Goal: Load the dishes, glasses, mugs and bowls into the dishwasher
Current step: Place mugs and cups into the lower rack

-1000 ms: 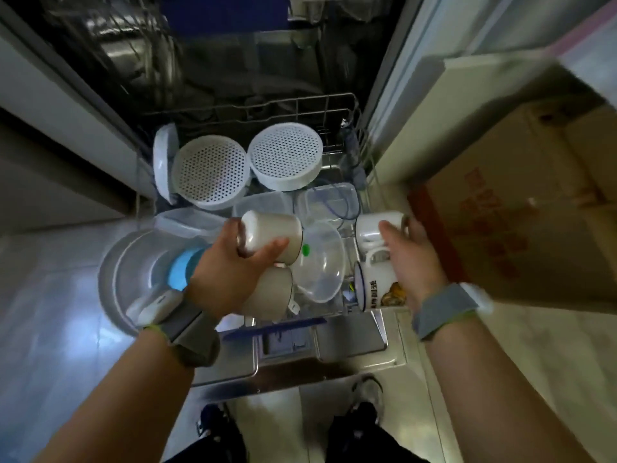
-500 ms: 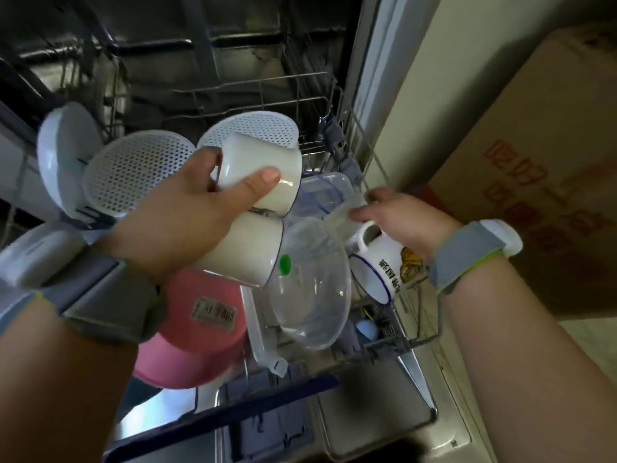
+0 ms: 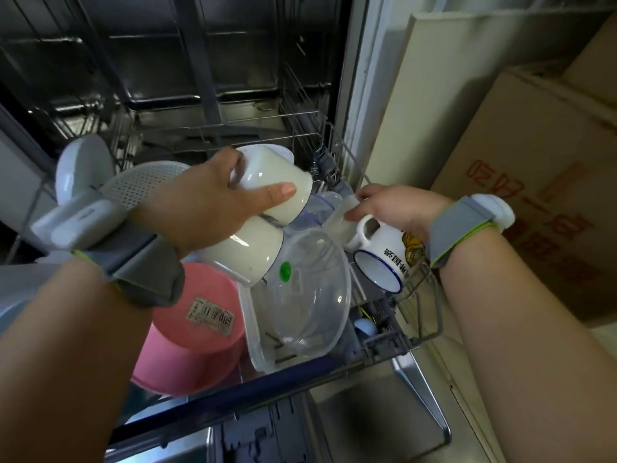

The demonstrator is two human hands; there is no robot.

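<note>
My left hand (image 3: 203,202) grips a cream mug (image 3: 277,188) lying on its side above the pulled-out dishwasher rack (image 3: 420,295). Right below that mug sits a second cream mug (image 3: 247,252), tipped over in the rack. My right hand (image 3: 397,208) pinches a pale cup (image 3: 340,218) at the rack's right side, just behind a white enamel mug (image 3: 387,259) with a blue rim and a tiger print. A clear bowl (image 3: 307,295) with a green sticker leans in the middle. A pink bowl (image 3: 197,325) sits upside down at the left.
White perforated strainers (image 3: 147,185) and a white lid (image 3: 83,165) stand at the rack's back left. The open dishwasher door (image 3: 374,426) lies below. A cream panel (image 3: 434,105) and cardboard boxes (image 3: 541,208) stand close on the right.
My view has come closer to the rack. My left hand has carried the cream mug up and toward the back; my right hand has moved from the enamel mug's far side to the pale cup.
</note>
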